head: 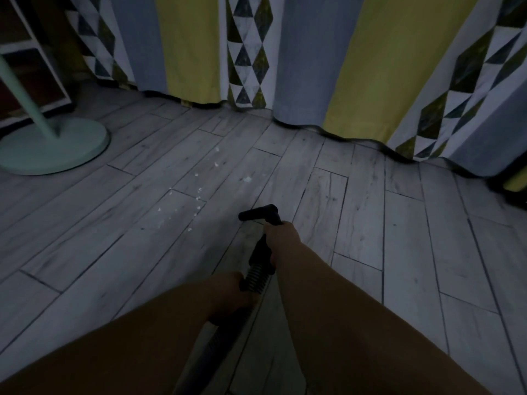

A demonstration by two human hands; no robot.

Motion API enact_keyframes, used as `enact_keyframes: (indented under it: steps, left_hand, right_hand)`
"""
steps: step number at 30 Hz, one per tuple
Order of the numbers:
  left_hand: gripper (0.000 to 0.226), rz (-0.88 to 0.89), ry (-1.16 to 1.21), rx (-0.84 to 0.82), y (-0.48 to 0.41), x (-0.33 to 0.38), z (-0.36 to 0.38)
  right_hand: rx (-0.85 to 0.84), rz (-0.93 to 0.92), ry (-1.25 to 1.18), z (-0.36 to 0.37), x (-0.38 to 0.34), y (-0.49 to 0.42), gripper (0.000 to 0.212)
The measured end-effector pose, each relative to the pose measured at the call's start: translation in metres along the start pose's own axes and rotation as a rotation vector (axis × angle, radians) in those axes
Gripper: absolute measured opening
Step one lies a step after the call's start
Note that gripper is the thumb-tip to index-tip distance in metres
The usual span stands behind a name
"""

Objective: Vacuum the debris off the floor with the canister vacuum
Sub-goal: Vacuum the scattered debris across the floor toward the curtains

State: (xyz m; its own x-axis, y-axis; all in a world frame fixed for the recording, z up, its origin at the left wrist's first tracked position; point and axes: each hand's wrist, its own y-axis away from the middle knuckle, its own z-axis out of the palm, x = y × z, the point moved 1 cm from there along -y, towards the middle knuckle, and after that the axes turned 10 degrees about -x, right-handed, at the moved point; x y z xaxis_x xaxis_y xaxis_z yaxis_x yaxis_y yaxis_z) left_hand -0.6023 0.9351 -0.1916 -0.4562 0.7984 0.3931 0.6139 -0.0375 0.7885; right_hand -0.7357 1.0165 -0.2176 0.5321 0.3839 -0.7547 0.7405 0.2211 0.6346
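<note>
Gripping black nozzle tube (258, 213) w/ my right hand (281, 235), fingers curled round it; left hand (231, 292) is clutching ribbed hose (256, 275) behind. White debris (199, 192) is lying on plank floor (370, 223), just ahead-left of tube.

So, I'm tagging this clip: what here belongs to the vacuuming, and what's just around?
Job: black ribbed vacuum hose with nozzle; white crumbs on grey plank floor; right hand and left hand gripping the hose.
Just there: mint-green round stand base; yellow-and-grey patterned curtain.
</note>
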Motion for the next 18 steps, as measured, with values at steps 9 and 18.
enact_keyframes:
  steps: [9,18]
  left_hand:
    - [0.050,0.008,-0.005,0.019,-0.024,0.009,-0.009]
    - [0.052,0.010,-0.062,0.010,-0.043,0.022,-0.021]
  right_hand:
    - [0.030,-0.038,-0.030,-0.018,-0.004,-0.017,0.039]
    - [0.044,-0.072,-0.044,-0.028,-0.009,-0.040,0.042]
